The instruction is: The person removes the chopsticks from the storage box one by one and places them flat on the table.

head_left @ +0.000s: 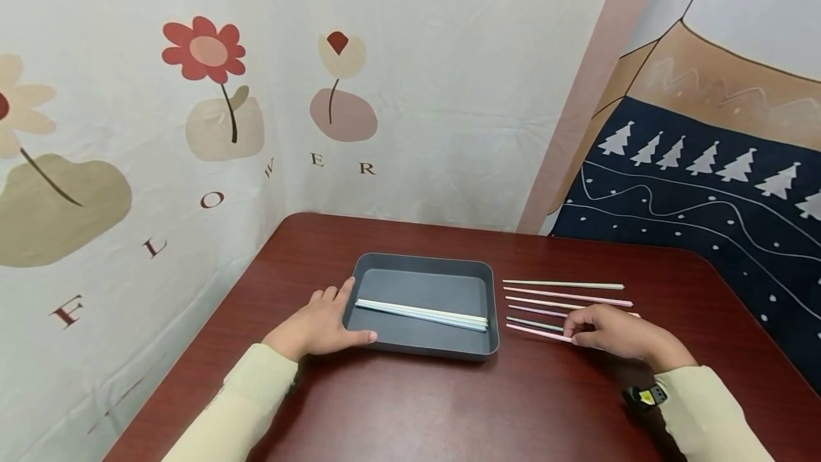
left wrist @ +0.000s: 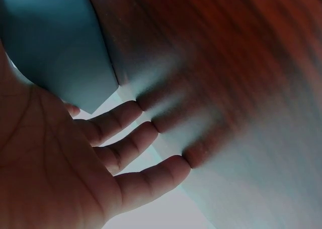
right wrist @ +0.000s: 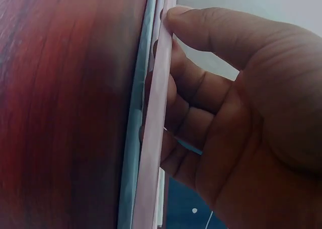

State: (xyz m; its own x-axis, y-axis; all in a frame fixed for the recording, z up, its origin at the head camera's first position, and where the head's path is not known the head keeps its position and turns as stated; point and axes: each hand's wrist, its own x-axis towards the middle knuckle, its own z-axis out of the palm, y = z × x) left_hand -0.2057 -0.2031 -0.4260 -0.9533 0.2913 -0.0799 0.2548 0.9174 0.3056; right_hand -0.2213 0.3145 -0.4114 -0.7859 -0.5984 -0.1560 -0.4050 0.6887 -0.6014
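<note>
My left hand (head_left: 318,323) lies at the left end of a grey rectangular tray (head_left: 430,284), its fingers along the left side and the thumb at the front corner. In the left wrist view those fingers (left wrist: 153,181) are extended, their tips at the tabletop. Inside the tray, white and light blue chopsticks (head_left: 420,314) lie together lengthwise. To the tray's right, my right hand (head_left: 618,334) pinches the nearest pink chopstick (head_left: 535,332) between thumb and fingers near its right end. A blue-green chopstick (right wrist: 132,138) runs close alongside it in the right wrist view.
Several more chopsticks (head_left: 564,284), pale green, pink and cream, lie in a spaced row beyond the right hand. All rest on a dark red wooden table (head_left: 417,405). Printed curtains (head_left: 442,105) hang behind the table's far edge.
</note>
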